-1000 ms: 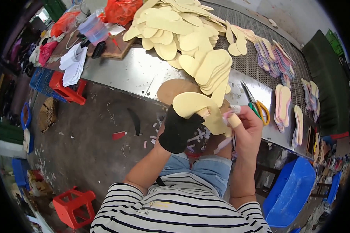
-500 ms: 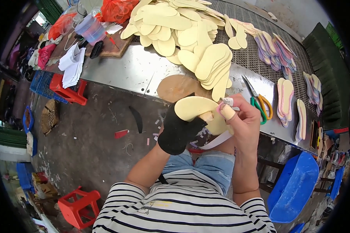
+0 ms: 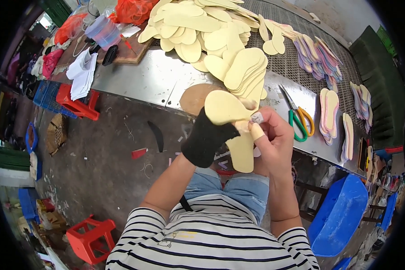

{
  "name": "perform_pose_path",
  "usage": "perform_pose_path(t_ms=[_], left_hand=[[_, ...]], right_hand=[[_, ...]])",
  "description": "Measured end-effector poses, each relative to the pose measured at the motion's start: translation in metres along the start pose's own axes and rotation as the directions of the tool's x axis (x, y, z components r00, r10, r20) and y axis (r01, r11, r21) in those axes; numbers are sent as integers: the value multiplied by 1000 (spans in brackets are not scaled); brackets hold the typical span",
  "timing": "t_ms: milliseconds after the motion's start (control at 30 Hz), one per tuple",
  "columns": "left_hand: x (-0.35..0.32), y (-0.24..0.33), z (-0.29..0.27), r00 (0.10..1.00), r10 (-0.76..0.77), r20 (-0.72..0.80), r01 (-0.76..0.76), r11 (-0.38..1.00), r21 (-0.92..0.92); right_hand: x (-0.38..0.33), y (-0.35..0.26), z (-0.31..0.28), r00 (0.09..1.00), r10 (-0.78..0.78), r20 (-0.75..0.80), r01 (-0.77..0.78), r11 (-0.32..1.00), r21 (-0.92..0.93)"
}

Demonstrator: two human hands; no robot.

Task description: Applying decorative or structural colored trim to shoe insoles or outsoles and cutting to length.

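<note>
A cream insole (image 3: 223,108) is in my left hand (image 3: 204,141), which wears a black fingerless covering and closes round its middle. Its rounded end points up, and a narrower cream part hangs below my fingers; whether that is the same insole or a second one I cannot tell. My right hand (image 3: 276,137), with tape on its thumb and a finger, pinches at the insole's right edge beside the left fingertips. Just beyond my hands on the bench lie a stack of cream insoles (image 3: 246,67) and a brown oval board (image 3: 198,100), partly hidden.
Scissors with green and orange handles (image 3: 301,119) lie right of my hands. Bundles of pink-edged insoles (image 3: 329,110) sit farther right on the metal bench (image 3: 153,78). A blue tub (image 3: 339,216) is at lower right, a red stool (image 3: 92,240) at lower left. Scraps litter the floor.
The insole has turned, so its rounded end stands higher and the narrow part hangs down in view. My right hand has shifted slightly left and down; the pale strip near my lap is mostly out of sight.
</note>
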State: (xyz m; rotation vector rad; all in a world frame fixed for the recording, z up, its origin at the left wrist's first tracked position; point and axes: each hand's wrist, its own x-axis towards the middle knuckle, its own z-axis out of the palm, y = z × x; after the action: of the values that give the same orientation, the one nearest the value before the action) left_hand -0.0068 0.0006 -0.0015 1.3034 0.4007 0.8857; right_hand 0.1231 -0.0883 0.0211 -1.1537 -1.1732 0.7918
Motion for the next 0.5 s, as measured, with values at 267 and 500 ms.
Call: perform_pose_path(t_ms=[267,500], left_hand=[[-3,39,-5,980,-103,-169,40,939,-341],[-8,36,5,967,-38,-250,-41,951,-306]], right_hand=[[-3,12,2,933,298,-200,-217,913,346],[-15,23,8,912,-298,-283,208,929,-307]])
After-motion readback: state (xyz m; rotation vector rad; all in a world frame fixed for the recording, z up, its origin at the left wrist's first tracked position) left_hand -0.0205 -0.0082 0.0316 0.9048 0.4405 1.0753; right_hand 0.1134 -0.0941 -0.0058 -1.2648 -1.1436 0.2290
